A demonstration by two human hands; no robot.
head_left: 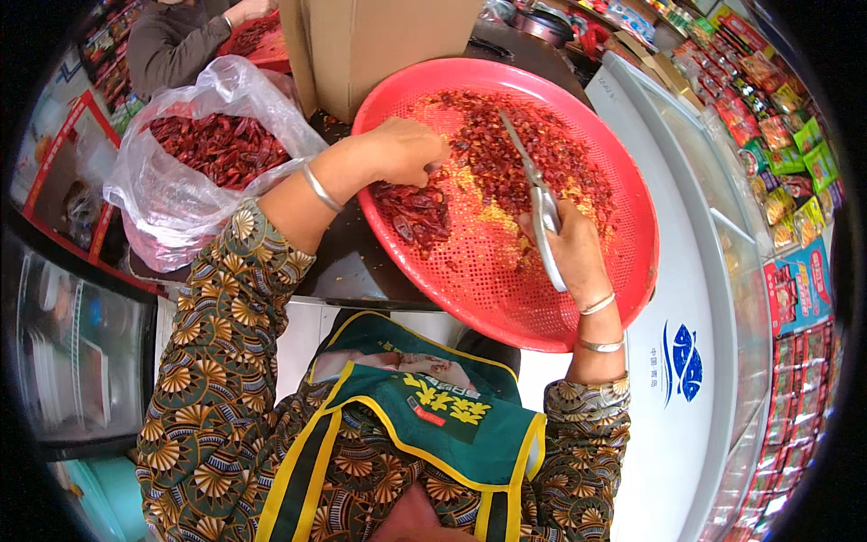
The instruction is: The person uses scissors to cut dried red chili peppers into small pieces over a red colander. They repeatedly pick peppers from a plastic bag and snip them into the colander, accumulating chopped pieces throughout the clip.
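A large red plastic sieve basket (488,298) holds cut dried red chilies (548,135) and yellow seeds (498,215). Metal scissors (544,210) are in my right hand (572,247), pointing up over the cut chilies; their blades look close together. My left hand (403,149) is bent downward over the basket's left side, just above a small pile of larger dried chili pieces (413,213). Its fingertips are partly hidden, so whether they pinch a chili cannot be told. Left of the basket, a clear plastic bag (152,196) stands with its mouth wide, full of dried red chilies (217,149).
A cardboard box (379,47) stands behind the basket on the dark table (339,271). Beyond the bag, another person's arm (193,54) reaches to a second red basket (274,51). A white chest freezer (664,271) and packaged snacks (779,135) are at the right.
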